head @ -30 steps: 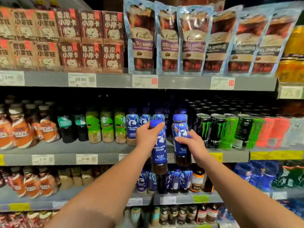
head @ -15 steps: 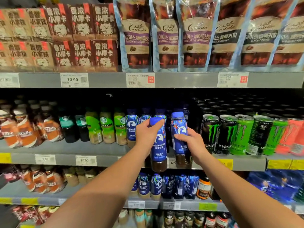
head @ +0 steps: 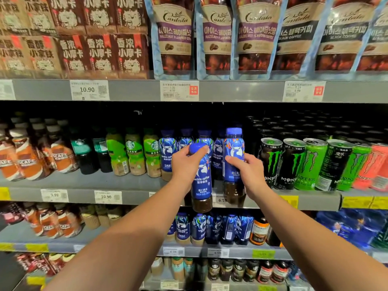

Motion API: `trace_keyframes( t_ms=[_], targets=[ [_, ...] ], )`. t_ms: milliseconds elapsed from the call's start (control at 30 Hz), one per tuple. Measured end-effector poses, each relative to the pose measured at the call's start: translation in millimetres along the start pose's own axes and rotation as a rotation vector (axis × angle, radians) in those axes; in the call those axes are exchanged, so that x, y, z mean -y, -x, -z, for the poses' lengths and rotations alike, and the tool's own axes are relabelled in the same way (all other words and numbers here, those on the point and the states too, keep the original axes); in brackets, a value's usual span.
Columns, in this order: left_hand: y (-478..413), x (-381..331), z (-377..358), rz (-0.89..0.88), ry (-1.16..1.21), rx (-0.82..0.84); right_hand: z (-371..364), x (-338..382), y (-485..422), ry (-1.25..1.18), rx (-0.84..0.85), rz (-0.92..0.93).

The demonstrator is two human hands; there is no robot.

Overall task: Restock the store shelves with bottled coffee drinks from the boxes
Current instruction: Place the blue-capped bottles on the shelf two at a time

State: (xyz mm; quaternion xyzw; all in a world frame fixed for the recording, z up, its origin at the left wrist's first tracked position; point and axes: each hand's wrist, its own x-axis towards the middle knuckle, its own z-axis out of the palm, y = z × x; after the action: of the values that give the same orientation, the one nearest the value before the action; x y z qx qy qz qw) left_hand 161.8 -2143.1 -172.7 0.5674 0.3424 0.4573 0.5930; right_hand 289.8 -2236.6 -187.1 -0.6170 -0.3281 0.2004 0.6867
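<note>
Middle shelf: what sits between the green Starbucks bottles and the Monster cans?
Head view: blue Luckin bottles; left hand and right hand each hold another in front.

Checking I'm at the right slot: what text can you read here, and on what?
"luckin coffee": blue bottle in the left hand.
"Cantata", "HAZELNUT": purple pouches.
"BLACK COFFEE": dark pouches.
"香浓小摩卡": brown boxes.
"10.90": top price tag.
"6.59": price tag below the held bottles.
"MONSTER": energy cans.
"SCAFE": orange bottles, cut off.
Label of the second bottle in the right hand, small print on tags: too blurred to read.
</note>
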Motion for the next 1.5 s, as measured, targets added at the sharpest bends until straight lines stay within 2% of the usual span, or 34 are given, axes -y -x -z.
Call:
trace_keyframes(
  t_ms=[167,300,500,600,900,1033,1400,1500],
  targets=[
    [-2.8,-0.6,1.7,-0.014,0.019,-0.004,-0.3,7.4,-4.7,0.103,-0.167,0.084],
    [-5.2,-1.4,4.0,-0.015,0.019,0.016,-7.1,-1.7,-8.0,0.213,-0.283,0.070],
    [-6.1,-3.3,6.3,-0.018,0.018,0.030,-15.2,-15.8,-11.5,0.249,-0.407,0.005],
    [-5.7,-3.5,6.1,-0.022,0.014,0.024,-15.1,-13.3,-12.7,0.254,-0.429,-0.028],
    [-2.5,-6.8,-0.4,-0.048,0.018,0.027,-14.3,-28.3,-5.8,0.537,-0.426,-0.072],
    [-2.5,-6.3,-1.6,-0.050,0.013,0.046,-14.4,-27.3,-8.4,0.494,-0.492,-0.141],
    [-1.8,-2.5,-2.1,-0.036,0.032,0.038,-17.7,-37.7,-7.7,0.524,-0.527,-0.086],
    [-1.8,-3.5,-1.6,-0.032,0.042,0.034,-17.0,-37.5,-5.3,0.411,-0.556,-0.072]
  ],
)
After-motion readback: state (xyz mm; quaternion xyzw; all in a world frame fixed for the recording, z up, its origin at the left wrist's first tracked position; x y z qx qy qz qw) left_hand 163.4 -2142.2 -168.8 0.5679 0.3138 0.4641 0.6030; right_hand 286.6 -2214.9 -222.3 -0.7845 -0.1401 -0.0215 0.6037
